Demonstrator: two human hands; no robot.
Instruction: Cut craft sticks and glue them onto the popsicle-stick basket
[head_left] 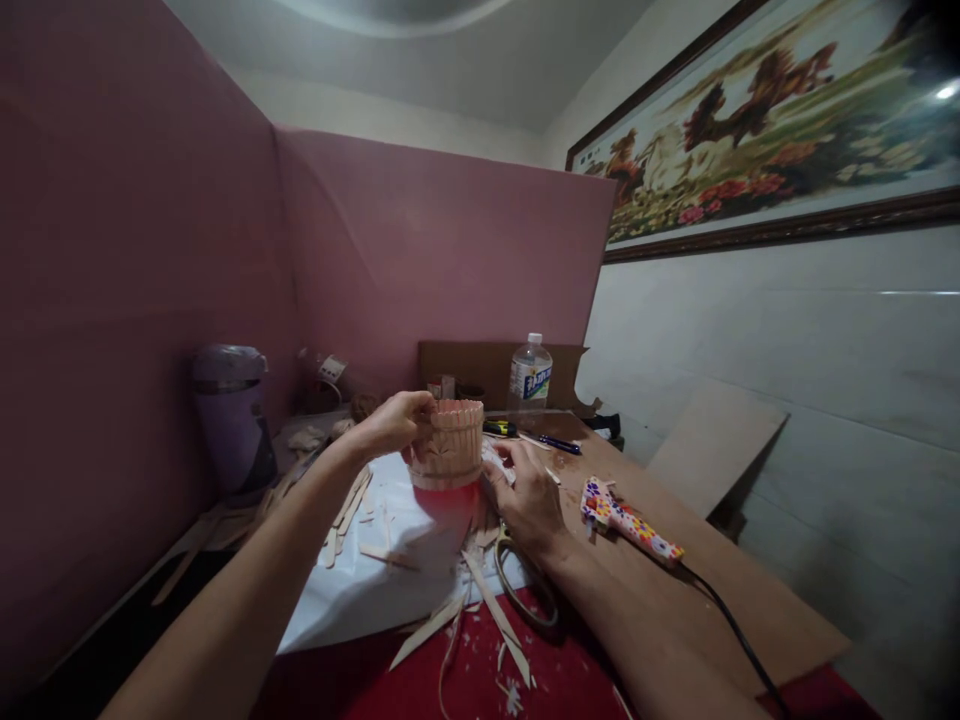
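Note:
A small round basket made of upright wooden craft sticks (448, 443) is held above a white sheet (352, 585). My left hand (396, 423) grips its left rim, fingers closed on it. My right hand (525, 492) rests just to its right, low by the base, fingers curled; what they hold is hidden. Loose craft sticks (491, 605) and shavings lie under and in front of the basket.
A speckled glue gun (628, 520) with a black cord lies right of my right hand. A water bottle (530, 376), pens and cardboard stand behind. A purple jug (229, 415) sits at left by the pink partition. A wooden board (712, 445) leans on the right wall.

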